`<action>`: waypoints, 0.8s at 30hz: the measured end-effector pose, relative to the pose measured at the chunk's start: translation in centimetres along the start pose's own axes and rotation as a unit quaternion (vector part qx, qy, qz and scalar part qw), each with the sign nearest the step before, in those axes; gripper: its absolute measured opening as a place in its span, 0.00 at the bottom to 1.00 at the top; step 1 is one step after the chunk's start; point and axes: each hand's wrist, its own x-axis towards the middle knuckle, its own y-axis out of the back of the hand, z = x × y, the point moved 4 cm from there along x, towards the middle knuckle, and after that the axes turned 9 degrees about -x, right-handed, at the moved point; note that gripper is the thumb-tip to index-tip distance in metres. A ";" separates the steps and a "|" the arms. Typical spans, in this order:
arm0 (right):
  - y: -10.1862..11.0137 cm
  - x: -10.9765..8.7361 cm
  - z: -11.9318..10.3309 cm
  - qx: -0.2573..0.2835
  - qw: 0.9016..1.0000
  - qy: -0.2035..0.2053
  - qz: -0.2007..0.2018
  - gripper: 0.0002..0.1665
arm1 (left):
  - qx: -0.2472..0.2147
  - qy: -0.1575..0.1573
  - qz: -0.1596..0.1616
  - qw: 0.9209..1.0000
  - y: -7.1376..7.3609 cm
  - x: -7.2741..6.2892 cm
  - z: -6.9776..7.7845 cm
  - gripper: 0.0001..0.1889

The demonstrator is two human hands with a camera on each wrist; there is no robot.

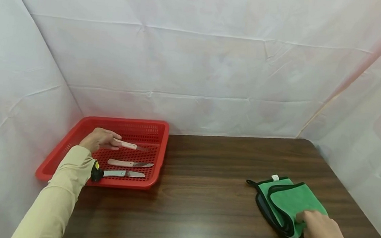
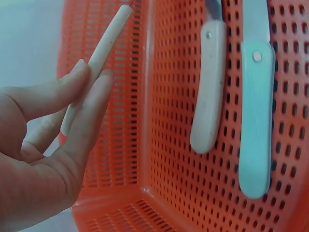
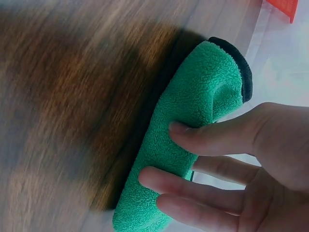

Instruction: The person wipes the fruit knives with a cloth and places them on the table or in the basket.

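In the head view my left hand (image 1: 101, 140) is over the red basket (image 1: 162, 150). Its thumb and fingers pinch the pale handle of a knife (image 2: 107, 43), whose blade points right. Below it in the basket lie a second knife with a cream handle (image 2: 211, 87) and a knife with a light teal handle (image 2: 257, 121), both with blades out. On the right side of the table, my right hand (image 1: 323, 231) grips the near right edge of a folded green towel (image 1: 300, 200) with black trim. The right thumb presses into the cloth (image 3: 193, 96).
A dark wood-grain table (image 1: 205, 181) spans between basket and towel. White sheeting (image 1: 202, 67) stands along its back and both sides. The basket's low, perforated walls surround the knives, close to the left sheet.
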 end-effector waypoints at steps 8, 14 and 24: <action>-0.1 -0.5 0.0 0.009 1.000 -0.004 -0.014 0.24 | 0.039 0.006 0.022 0.999 0.2 0.4 -0.4 0.19; -0.1 -0.7 0.0 0.011 1.000 -0.006 -0.010 0.24 | 0.092 0.024 0.021 0.995 -0.2 0.1 -0.3 0.18; -0.3 -0.7 -0.2 0.013 1.000 -0.004 0.003 0.24 | 0.144 0.105 -0.037 0.983 -0.3 -0.1 -1.4 0.19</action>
